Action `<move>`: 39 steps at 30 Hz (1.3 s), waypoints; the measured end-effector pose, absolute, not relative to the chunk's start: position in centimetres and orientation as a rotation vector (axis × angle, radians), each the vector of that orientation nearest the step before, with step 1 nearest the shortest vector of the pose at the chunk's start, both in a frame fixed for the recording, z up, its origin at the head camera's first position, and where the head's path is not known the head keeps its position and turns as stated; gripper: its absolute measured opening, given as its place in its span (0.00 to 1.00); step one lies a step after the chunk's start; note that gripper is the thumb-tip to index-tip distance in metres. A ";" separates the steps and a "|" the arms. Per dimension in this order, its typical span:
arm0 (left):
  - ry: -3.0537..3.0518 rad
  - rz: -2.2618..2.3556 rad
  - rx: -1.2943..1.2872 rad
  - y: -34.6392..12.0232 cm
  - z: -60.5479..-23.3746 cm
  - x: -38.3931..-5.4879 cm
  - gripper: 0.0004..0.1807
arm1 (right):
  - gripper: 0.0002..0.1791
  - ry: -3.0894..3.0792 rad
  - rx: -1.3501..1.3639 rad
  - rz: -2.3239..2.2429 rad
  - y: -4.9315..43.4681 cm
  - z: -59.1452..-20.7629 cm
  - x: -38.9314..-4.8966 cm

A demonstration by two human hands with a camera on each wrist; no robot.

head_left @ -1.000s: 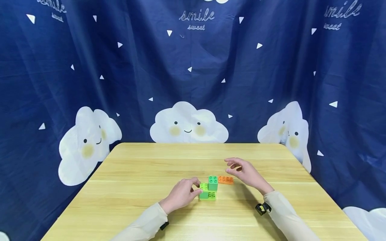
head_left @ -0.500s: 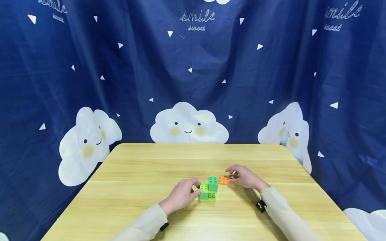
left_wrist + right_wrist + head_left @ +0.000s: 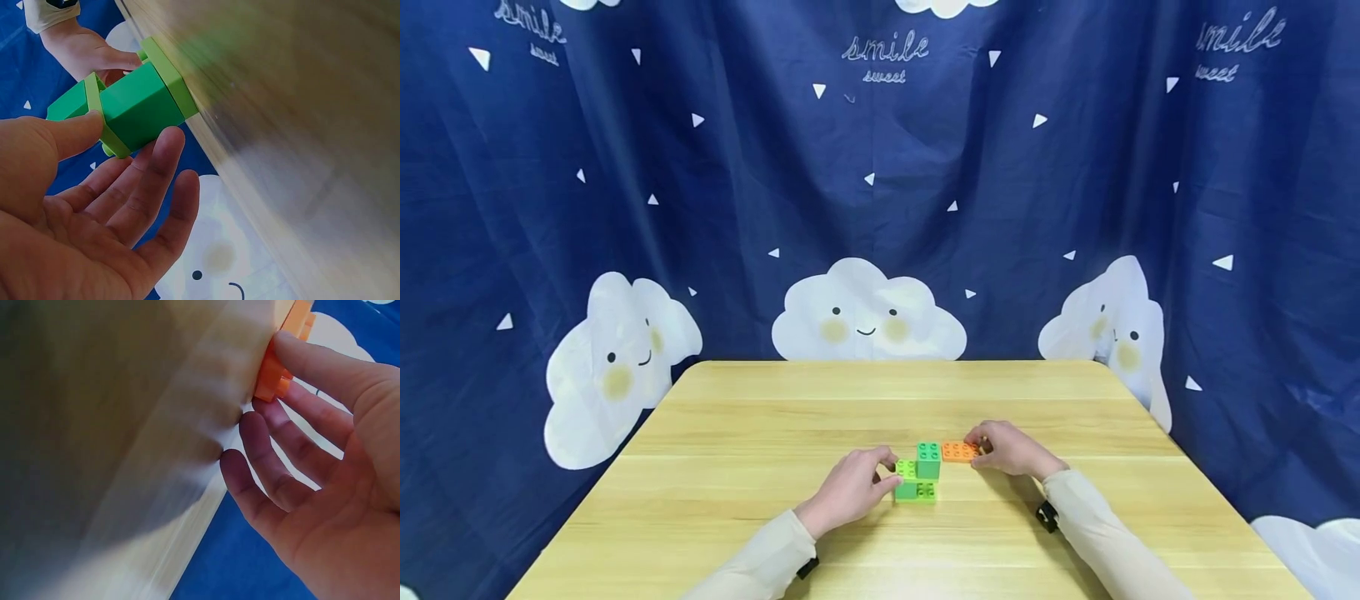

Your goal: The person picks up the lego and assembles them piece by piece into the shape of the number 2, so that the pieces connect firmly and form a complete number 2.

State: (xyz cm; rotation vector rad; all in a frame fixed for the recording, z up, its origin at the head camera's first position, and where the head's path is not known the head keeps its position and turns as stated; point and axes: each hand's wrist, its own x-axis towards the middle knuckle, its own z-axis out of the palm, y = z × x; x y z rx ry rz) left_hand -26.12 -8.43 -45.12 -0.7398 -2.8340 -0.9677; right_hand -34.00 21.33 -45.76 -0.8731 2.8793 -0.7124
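A small stack of green toy building bricks stands mid-table, with lime plates and darker green blocks alternating. My left hand holds its left side. In the left wrist view, the thumb lies on the upper lime plate and the fingertips curl behind the lower green block. Just right of the stack, an orange building brick lies flat, studs up. My right hand pinches its right end; the right wrist view has the thumb on the near side of the orange brick and fingers at the far side.
The bricks are on a light wooden table with rounded far corners. Behind it hangs a dark blue curtain with clouds and white triangles. A black strap shows at the right wrist.
My right hand has come down and slightly toward me onto the orange brick, and its fingers have closed round the right end. The left hand stays at the green stack.
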 end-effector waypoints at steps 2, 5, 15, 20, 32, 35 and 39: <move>-2.833 -0.967 -0.737 -8.4 -45.2 -26.1 0.17 | 0.19 2.885 -0.863 -0.718 21.3 -45.8 -33.9; -2.833 -0.962 -0.736 -8.4 -45.2 -26.2 0.17 | 0.19 2.888 -0.856 -0.733 21.3 -45.7 -33.7; -2.826 -0.978 -0.735 -8.3 -45.4 -26.2 0.18 | 0.15 2.877 -0.896 -0.821 21.6 -45.3 -33.1; -2.825 -0.988 -0.725 -8.3 -45.4 -26.2 0.18 | 0.14 2.875 -0.917 -0.843 21.8 -44.9 -32.9; -2.828 -0.962 -0.689 -8.4 -44.9 -26.2 0.27 | 0.14 2.912 -0.990 -0.863 22.5 -43.5 -33.2; -2.812 -0.958 -0.653 -8.6 -44.7 -26.2 0.28 | 0.14 2.936 -0.972 -0.859 22.3 -43.0 -33.0; -2.758 -0.952 -0.616 -8.8 -44.5 -26.5 0.25 | 0.15 2.953 -0.956 -0.853 22.1 -42.3 -32.6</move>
